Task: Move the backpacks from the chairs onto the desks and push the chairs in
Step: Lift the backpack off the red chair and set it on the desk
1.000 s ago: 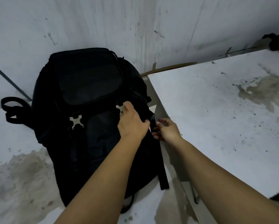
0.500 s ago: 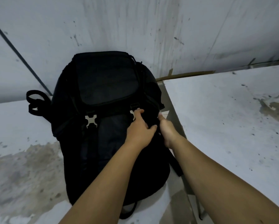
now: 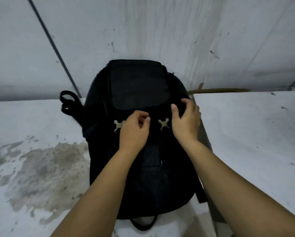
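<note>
A black backpack (image 3: 139, 151) lies flat on a stained white table (image 3: 32, 151), its top against the wall (image 3: 143, 31), with a second white table (image 3: 254, 142) just beside it on the right across a narrow gap. The left hand (image 3: 134, 132) rests on the middle of the pack next to a pale metal buckle (image 3: 118, 125), its fingers curled in a pinching grip, though on what I cannot tell. The right hand (image 3: 186, 120) has its grip curled over the pack's upper right edge, beside a second buckle (image 3: 163, 124).
</note>
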